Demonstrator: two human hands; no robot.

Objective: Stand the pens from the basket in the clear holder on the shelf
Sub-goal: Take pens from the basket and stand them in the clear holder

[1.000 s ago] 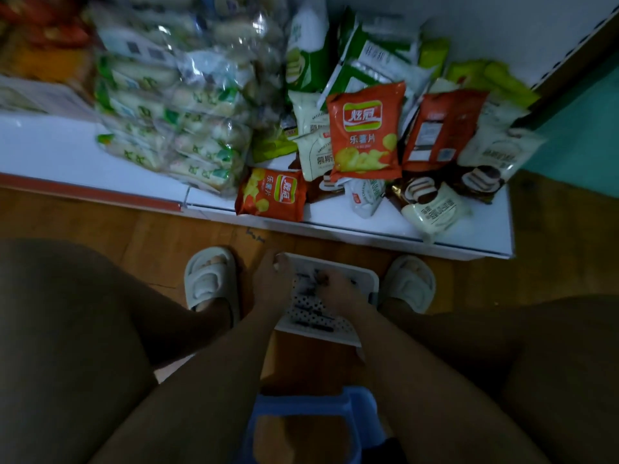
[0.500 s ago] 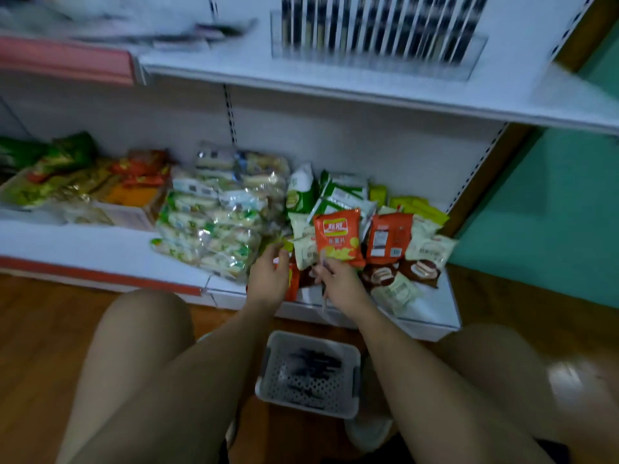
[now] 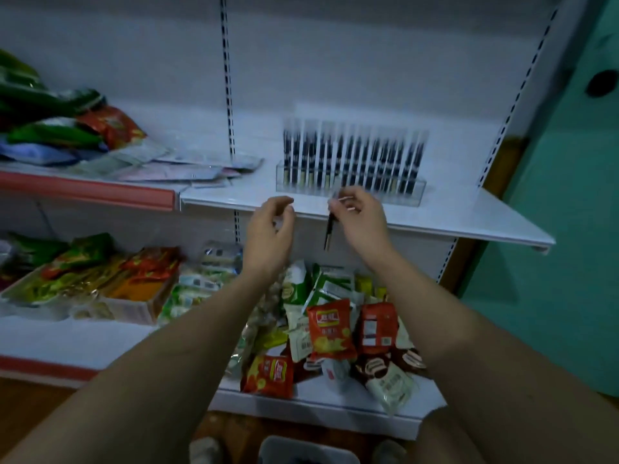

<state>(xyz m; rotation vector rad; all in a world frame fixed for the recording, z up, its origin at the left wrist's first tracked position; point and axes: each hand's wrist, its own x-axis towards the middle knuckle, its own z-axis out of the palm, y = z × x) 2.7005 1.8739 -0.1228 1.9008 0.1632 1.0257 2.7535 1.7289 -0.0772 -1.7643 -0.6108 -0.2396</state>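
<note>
The clear holder [image 3: 415, 195] stands on the upper white shelf [image 3: 469, 219] with several black pens [image 3: 351, 159] upright in a row inside it. My right hand [image 3: 360, 216] is raised just in front of the holder's left part, pinching one black pen [image 3: 329, 231] by its top so that it hangs down. My left hand [image 3: 271, 226] hovers beside it at the shelf edge, fingers curled, holding nothing. The rim of the grey basket [image 3: 301, 448] shows on the floor at the bottom edge.
Snack packets [image 3: 331, 329] crowd the lower shelf below my arms. Flat packets [image 3: 187, 169] and green and red bags [image 3: 67, 125] lie on the upper shelf to the left. A green wall [image 3: 569, 229] is at the right.
My view has swung up from the basket on the floor to the upper shelf. Both hands rose from the basket to the shelf edge, the right one carrying a pen.
</note>
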